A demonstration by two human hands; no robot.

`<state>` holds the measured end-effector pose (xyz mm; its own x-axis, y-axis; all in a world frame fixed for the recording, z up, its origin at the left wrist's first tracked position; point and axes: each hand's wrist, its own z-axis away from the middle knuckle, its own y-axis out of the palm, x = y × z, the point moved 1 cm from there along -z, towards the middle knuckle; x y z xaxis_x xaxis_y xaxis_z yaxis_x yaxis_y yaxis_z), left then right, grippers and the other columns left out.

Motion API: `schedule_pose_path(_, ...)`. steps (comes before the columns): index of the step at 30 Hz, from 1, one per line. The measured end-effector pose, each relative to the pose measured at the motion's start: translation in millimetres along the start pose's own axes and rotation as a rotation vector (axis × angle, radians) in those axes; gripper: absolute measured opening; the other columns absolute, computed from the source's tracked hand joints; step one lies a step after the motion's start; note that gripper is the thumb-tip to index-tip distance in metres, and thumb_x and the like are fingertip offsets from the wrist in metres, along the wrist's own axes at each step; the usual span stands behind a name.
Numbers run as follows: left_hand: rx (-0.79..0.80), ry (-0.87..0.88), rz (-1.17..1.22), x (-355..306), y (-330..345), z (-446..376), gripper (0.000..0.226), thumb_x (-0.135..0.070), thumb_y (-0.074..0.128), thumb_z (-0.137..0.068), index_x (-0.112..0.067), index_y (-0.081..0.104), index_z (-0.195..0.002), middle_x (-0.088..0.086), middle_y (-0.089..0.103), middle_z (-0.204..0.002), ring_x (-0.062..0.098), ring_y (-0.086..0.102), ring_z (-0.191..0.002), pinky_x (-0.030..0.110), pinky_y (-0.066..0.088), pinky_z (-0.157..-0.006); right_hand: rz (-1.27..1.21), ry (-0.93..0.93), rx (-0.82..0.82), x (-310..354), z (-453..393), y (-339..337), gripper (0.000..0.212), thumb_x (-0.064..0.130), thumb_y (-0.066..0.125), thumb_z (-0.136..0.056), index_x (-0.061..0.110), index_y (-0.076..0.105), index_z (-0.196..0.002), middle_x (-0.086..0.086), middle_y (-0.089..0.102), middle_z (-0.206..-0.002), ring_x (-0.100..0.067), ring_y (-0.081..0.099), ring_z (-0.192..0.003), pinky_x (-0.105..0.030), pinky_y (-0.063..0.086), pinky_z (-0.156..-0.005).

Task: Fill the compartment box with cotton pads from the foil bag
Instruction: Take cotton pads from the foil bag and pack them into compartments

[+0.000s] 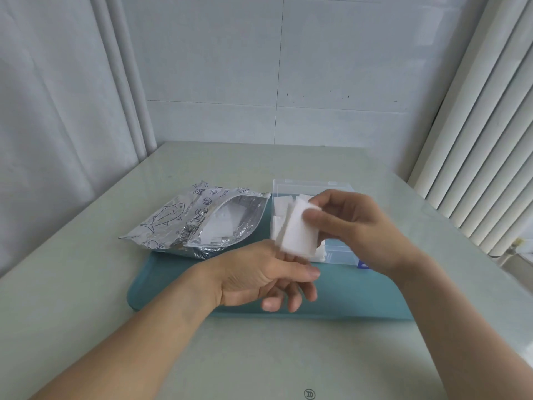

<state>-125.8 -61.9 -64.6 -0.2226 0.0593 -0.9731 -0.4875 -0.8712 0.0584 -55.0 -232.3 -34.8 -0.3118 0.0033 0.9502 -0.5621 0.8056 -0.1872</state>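
A silver foil bag [184,220] with a fish drawing lies open on the left of the teal mat, white pads showing in its mouth. A clear compartment box [311,187] stands to its right with white cotton pads [278,210] inside. My right hand [357,223] pinches a small stack of white cotton pads [298,233] above the box's front left part. My left hand [265,278] is just below the stack, fingers loosely bent, its fingertips touching the stack's lower edge.
The teal mat [173,284] lies on a pale green table [86,284]. A tiled wall stands behind, a curtain hangs at the left and a white ribbed radiator [490,140] rises at the right.
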Motion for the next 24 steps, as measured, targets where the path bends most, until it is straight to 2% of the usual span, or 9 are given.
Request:
schedule_pose_path(3,-0.121,0.043,-0.007,-2,-1,0,0.010,-0.013,0.062,-0.096,-0.012,0.059,-0.087,0.006,0.061,-0.075,0.012,0.045,-0.045,0.016,0.022,-0.035,0.033,0.042,-0.266,-7,-7,-18,0.017,0.018,0.069,-0.091,0.005,0.068,-0.101,-0.017,0.074,-0.089,-0.030,0.069,-0.073,-0.046,0.060,-0.079)
schedule_pose_path(5,-0.317,0.167,0.026,-5,-4,-4,0.015,-0.010,0.063,-0.094,-0.015,0.060,-0.081,0.002,0.054,-0.065,0.012,0.037,-0.042,0.016,0.019,-0.039,0.203,0.138,-0.385,-17,-10,-30,0.018,0.018,0.069,-0.095,0.011,0.066,-0.111,-0.014,0.075,-0.092,-0.027,0.072,-0.069,-0.049,0.060,-0.083)
schedule_pose_path(7,-0.554,0.346,-0.025,-6,-9,-8,0.017,-0.007,0.066,-0.091,-0.014,0.059,-0.077,-0.001,0.051,-0.059,0.012,0.038,-0.043,0.018,0.026,-0.041,0.315,0.262,-0.389,-27,-13,-35,0.025,0.020,0.067,-0.096,0.014,0.060,-0.119,-0.008,0.075,-0.090,-0.024,0.071,-0.064,-0.047,0.059,-0.082)
schedule_pose_path(9,-0.766,0.520,-0.266,-3,-15,-9,0.010,-0.013,0.068,-0.085,-0.013,0.060,-0.078,-0.008,0.057,-0.062,0.009,0.048,-0.053,0.017,0.038,-0.052,0.352,0.350,-0.329,-34,-19,-31,0.027,0.022,0.065,-0.096,0.015,0.056,-0.121,-0.006,0.073,-0.089,-0.023,0.068,-0.062,-0.047,0.058,-0.080)
schedule_pose_path(11,-0.853,0.596,-0.543,3,-20,-11,0.001,-0.015,0.066,-0.085,-0.014,0.065,-0.085,-0.012,0.063,-0.075,0.003,0.054,-0.070,0.010,0.039,-0.065,0.401,0.440,-0.269,-37,-25,-25,0.028,0.021,0.062,-0.098,0.015,0.053,-0.123,-0.005,0.069,-0.094,-0.020,0.065,-0.063,-0.040,0.059,-0.076)
schedule_pose_path(15,-0.766,0.585,-0.944,16,-26,-20,0.022,-0.020,0.060,-0.086,-0.017,0.069,-0.106,-0.010,0.066,-0.105,0.010,0.049,-0.106,0.008,0.032,-0.093,0.581,0.501,-0.242,-36,-33,-18,0.033,0.024,0.061,-0.096,0.017,0.052,-0.127,-0.006,0.068,-0.103,-0.021,0.065,-0.075,-0.036,0.054,-0.082)
schedule_pose_path(17,-0.702,0.553,-1.024,20,-26,-23,0.033,-0.026,0.057,-0.085,-0.017,0.068,-0.114,-0.012,0.065,-0.113,0.013,0.044,-0.115,0.014,0.031,-0.102,0.652,0.503,-0.256,-32,-33,-15,0.037,0.026,0.063,-0.094,0.016,0.051,-0.128,-0.007,0.068,-0.108,-0.023,0.065,-0.084,-0.031,0.051,-0.071)
schedule_pose_path(20,-0.649,0.490,-1.135,24,-26,-25,0.041,-0.037,0.054,-0.086,-0.019,0.066,-0.121,-0.015,0.063,-0.118,0.016,0.040,-0.119,0.028,0.033,-0.106,0.730,0.510,-0.263,-30,-33,-10,0.037,0.026,0.063,-0.093,0.016,0.050,-0.126,-0.007,0.067,-0.110,-0.021,0.061,-0.083,-0.023,0.038,-0.055)
schedule_pose_path(24,-0.639,0.448,-1.213,25,-27,-26,0.040,-0.038,0.053,-0.090,-0.019,0.065,-0.122,-0.015,0.060,-0.122,0.017,0.039,-0.120,0.033,0.033,-0.106,0.787,0.489,-0.270,-26,-35,-9,0.027,0.024,0.069,-0.089,0.008,0.061,-0.110,-0.009,0.072,-0.094,-0.023,0.066,-0.080,-0.028,0.046,-0.063)
